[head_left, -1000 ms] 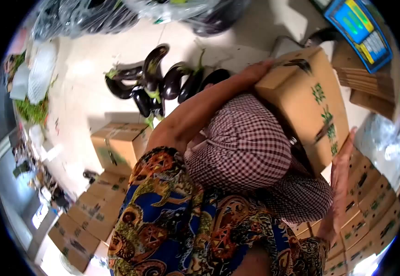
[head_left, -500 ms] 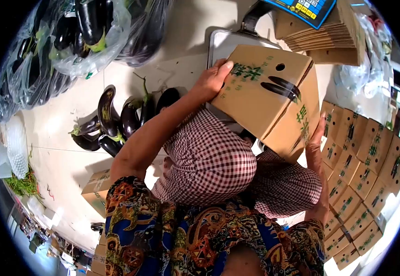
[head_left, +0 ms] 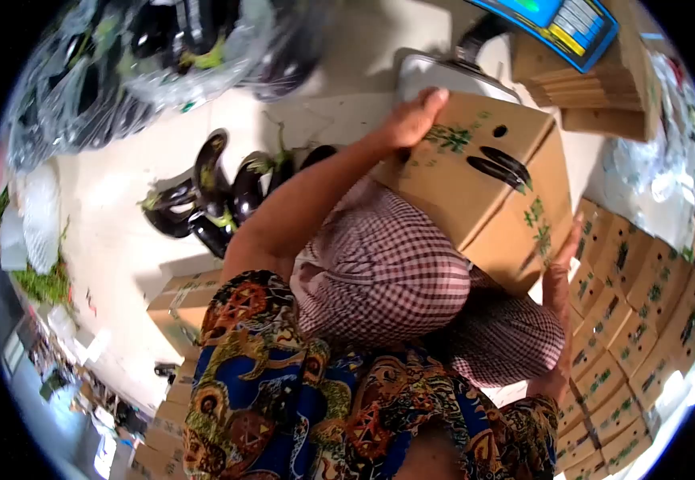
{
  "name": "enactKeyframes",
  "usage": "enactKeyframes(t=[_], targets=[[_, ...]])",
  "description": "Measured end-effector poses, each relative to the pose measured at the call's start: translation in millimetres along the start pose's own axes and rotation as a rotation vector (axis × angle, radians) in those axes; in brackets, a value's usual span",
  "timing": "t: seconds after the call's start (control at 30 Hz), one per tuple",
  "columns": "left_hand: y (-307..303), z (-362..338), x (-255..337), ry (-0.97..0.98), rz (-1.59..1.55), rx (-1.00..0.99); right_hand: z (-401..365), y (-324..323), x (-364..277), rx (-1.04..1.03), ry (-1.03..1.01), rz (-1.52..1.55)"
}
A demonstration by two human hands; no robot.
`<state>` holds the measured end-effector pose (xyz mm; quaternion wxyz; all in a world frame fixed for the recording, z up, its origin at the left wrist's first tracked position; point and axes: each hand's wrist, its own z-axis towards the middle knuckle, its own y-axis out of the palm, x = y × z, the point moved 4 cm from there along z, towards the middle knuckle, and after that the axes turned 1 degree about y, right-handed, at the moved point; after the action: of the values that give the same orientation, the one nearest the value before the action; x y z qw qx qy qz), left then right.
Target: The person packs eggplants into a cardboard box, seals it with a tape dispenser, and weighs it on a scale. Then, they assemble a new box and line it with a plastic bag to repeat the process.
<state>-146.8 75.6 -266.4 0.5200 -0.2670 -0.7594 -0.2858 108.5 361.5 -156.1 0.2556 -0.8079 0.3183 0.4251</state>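
A closed cardboard box (head_left: 451, 184), printed with green characters and a picture of dark eggplants, is held tilted between my two hands, in front of my knees. My left hand (head_left: 416, 122) grips its upper left edge, thumb on the top. Against the lower right side of the box rests my right hand (head_left: 567, 244), its fingers partly hidden. Behind the box, a platform scale (head_left: 427, 76) shows part of its metal plate. Its blue display (head_left: 559, 28) stands at the top.
Loose eggplants (head_left: 211, 172) lie on the floor at left. Clear plastic bags of eggplants (head_left: 83, 104) fill the upper left. Flattened cartons (head_left: 571, 88) are stacked beside the scale. Rows of packed boxes (head_left: 635, 320) stand at right. Another carton (head_left: 183, 304) sits by my left elbow.
The view has shifted, so the floor, scale and box all appear farther right. Both hands keep their hold on the box, which stays tilted.
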Motion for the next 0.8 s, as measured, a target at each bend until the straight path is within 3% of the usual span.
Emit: enactKeyframes(t=[0.03,0.07,0.13,0.17,0.23,0.27,0.33,0.37,0.43,0.5,0.53,0.63,0.73,0.8], targets=[[0,0,-34,0.012,-0.155,0.078,4,-2,7,-0.054,0.039,0.055],[-1,-29,-8,0.064,-0.167,0.108,-11,10,0,-0.018,-0.028,-0.089],[-5,-44,-2,0.021,-0.213,0.036,-45,24,-19,-0.161,-0.154,-0.125],[-7,-42,-10,0.018,-0.187,-0.003,-32,22,-15,-0.087,-0.027,-0.067],[-4,-74,55,-0.032,-0.125,0.033,-8,17,-8,0.090,0.212,0.082],[-9,-66,54,-0.108,0.050,0.067,-1,18,-10,0.003,0.138,0.079],[-27,-75,90,-0.015,0.114,0.091,6,30,-19,-0.168,-0.011,0.092],[-39,-71,99,0.025,0.183,0.126,7,39,-25,-0.184,0.095,0.220],[-60,-77,151,0.156,0.208,0.233,-12,74,-75,-0.081,0.041,0.152],[-86,-102,221,0.264,0.430,0.362,-20,121,-126,-0.061,-0.013,0.137],[-113,-95,236,0.438,0.469,0.302,-27,149,-152,-0.080,-0.040,0.141],[-163,-146,300,0.599,0.478,0.366,-74,236,-208,-0.264,-0.109,0.198],[-199,-237,325,0.539,0.517,0.466,-133,329,-221,-0.487,-0.167,0.248],[-221,-300,328,0.415,0.537,0.543,-133,381,-208,-0.655,-0.185,0.156]])
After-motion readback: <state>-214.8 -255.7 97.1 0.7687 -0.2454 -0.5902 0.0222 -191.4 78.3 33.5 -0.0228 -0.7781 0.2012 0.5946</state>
